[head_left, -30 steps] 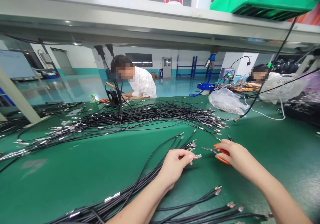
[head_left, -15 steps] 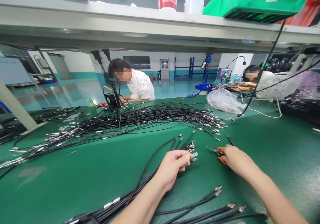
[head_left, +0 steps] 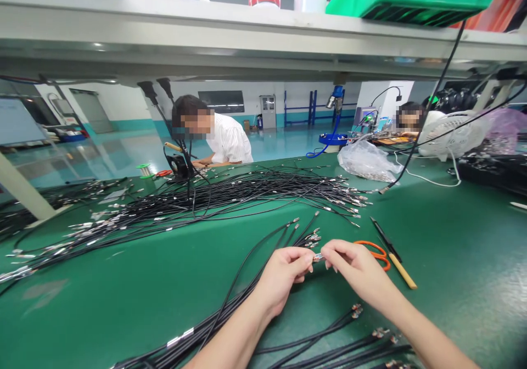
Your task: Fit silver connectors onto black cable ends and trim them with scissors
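My left hand (head_left: 284, 274) and my right hand (head_left: 356, 267) meet over the green bench mat (head_left: 453, 259). Between their fingertips is a small metal terminal (head_left: 317, 257) on the end of a black cable, mostly hidden by my fingers. Under my left hand runs a bundle of black cables (head_left: 218, 317) with crimped ends fanning out beyond it. Orange-handled pliers (head_left: 373, 252) lie just right of my right hand, beside a black tool with a wooden handle (head_left: 395, 259). More terminated cables (head_left: 333, 339) lie below my right wrist.
A large tangled pile of terminated black cables (head_left: 230, 196) covers the mat's far side. Beyond it, a person in a striped shirt (head_left: 228, 138) works by a soldering stand (head_left: 179, 167). A plastic bag (head_left: 364, 161), a white fan (head_left: 453, 138) and a second person (head_left: 409, 119) are farther right.
My right hand has let go of the orange pliers and moved left to the terminal at my left hand. The pliers and wooden-handled tool now lie uncovered on the mat.
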`<state>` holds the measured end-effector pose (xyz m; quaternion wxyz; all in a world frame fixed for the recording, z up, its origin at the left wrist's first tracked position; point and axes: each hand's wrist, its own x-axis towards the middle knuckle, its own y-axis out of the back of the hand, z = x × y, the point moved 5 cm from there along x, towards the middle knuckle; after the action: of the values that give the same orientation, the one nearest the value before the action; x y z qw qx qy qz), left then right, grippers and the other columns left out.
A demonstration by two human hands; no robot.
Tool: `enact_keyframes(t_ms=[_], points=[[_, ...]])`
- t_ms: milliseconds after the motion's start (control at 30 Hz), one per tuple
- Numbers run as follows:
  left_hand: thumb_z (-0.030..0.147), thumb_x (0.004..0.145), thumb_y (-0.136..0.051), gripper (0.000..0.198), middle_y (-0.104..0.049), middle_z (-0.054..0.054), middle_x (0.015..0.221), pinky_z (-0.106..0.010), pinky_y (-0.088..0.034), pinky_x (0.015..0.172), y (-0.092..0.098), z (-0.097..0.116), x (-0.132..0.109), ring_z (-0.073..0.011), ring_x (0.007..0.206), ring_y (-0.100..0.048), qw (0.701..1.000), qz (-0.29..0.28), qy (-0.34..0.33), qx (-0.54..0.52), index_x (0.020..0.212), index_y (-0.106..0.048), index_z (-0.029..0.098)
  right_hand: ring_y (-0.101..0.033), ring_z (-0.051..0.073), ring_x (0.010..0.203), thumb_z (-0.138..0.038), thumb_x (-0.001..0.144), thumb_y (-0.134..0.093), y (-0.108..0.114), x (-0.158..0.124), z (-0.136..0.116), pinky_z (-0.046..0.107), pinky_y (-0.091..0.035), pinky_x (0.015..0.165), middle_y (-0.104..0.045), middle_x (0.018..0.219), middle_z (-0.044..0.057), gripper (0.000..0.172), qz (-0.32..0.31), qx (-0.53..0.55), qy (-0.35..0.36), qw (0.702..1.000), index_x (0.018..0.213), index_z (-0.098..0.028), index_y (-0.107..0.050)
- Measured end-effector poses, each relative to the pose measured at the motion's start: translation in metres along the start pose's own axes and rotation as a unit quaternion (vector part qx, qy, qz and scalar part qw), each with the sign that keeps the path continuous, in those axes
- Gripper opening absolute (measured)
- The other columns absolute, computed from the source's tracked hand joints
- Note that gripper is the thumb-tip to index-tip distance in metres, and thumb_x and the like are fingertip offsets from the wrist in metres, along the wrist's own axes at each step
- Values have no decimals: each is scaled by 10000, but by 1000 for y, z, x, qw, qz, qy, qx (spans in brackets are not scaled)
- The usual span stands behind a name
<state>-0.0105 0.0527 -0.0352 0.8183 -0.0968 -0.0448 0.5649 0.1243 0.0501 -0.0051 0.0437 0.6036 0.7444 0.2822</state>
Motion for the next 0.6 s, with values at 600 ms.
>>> enact_keyframes(t_ms=[600], points=[[347,705,-622,240,-344,57,511,-207,-162,464,-9,8,-5,-61,486,-218,998,51,-12,45,675,-642,109,-397,130,590,-300,796,-460,-1,-2,-1,227,-329,560,-404,577,-29,255,25,12,2,1000,572,-182,-430]])
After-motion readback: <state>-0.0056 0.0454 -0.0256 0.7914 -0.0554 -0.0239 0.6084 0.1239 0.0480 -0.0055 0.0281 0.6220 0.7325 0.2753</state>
